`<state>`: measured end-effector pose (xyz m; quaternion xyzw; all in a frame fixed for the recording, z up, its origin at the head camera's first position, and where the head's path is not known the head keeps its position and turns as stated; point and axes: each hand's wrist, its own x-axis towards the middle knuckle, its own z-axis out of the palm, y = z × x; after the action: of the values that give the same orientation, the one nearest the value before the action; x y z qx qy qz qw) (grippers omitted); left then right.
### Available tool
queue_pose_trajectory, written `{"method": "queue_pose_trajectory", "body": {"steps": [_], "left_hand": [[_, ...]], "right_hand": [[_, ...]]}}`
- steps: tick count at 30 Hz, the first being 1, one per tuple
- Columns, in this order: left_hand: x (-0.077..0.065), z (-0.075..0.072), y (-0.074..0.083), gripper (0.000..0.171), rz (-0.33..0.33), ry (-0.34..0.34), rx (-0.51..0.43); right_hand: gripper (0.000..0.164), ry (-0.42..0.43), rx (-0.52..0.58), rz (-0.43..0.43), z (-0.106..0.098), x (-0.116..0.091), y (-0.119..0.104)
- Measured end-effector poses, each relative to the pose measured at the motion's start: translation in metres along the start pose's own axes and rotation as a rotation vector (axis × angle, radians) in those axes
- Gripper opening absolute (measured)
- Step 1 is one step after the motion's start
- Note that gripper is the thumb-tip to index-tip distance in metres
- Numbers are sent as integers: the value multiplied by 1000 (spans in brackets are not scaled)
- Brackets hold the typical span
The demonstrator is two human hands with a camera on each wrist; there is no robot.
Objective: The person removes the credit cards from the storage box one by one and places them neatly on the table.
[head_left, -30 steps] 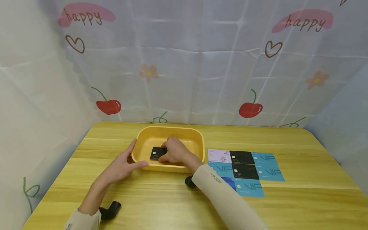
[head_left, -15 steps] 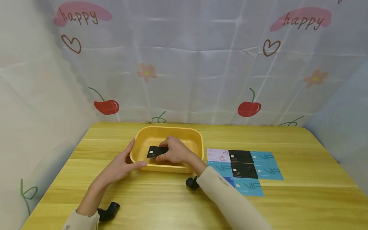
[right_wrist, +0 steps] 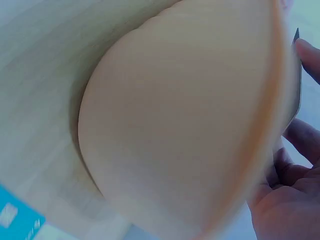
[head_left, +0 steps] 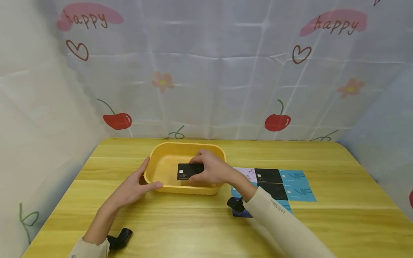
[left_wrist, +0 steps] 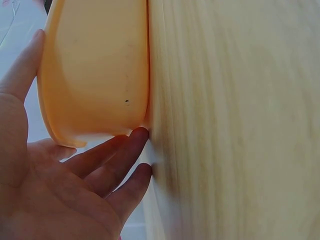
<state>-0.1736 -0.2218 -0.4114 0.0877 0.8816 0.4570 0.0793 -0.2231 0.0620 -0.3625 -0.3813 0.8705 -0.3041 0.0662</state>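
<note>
A yellow bin (head_left: 164,168) stands on the wooden table. My left hand (head_left: 133,188) rests against its left end, the thumb along the near rim. In the left wrist view, the fingers (left_wrist: 112,170) lie fairly straight, their tips low by the bin's base. My right hand (head_left: 211,170) pinches a black VIP card (head_left: 184,172) by its right end, over the inside of the bin. The right wrist view shows the card (right_wrist: 298,80) nearly edge-on past the bin's blurred rim, between the thumb and fingers. My right hand covers the rest of the card.
To the bin's right, several cards lie in rows: a pale pink card (head_left: 246,173), black cards (head_left: 269,176) and light blue cards (head_left: 301,192). A dark blue card (head_left: 240,214) is partly under the right forearm. Behind the table hangs a printed cloth (head_left: 206,89).
My right hand has moved right and lifted a little, carrying the black card from the bin's left part toward its middle. The left hand stays at the bin's end.
</note>
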Motion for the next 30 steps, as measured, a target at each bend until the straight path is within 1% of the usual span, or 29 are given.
{"method": "queue_pose_trajectory", "body": {"steps": [5,12,14,20,26,30], "left_hand": [[0,-1,-1,103,14,-1,-7],[-1,-1,-3,101,22,-5,-10],[-1,-1,-3,101,24,-8,-14],[-1,-1,-3,100,27,-11,-30],[0,0,-5,101,28,-12,-31],[0,1,-5,100,29,-11,-33]], "right_hand": [[47,12,3,3,-9,-18,-8],[44,20,14,20,-17,-48,-9],[44,16,14,31,-19,-59,-8],[45,-6,-42,64,-29,-91,3],[47,-29,-92,52,-39,-119,14],[48,-23,-134,55,-43,-137,21]]}}
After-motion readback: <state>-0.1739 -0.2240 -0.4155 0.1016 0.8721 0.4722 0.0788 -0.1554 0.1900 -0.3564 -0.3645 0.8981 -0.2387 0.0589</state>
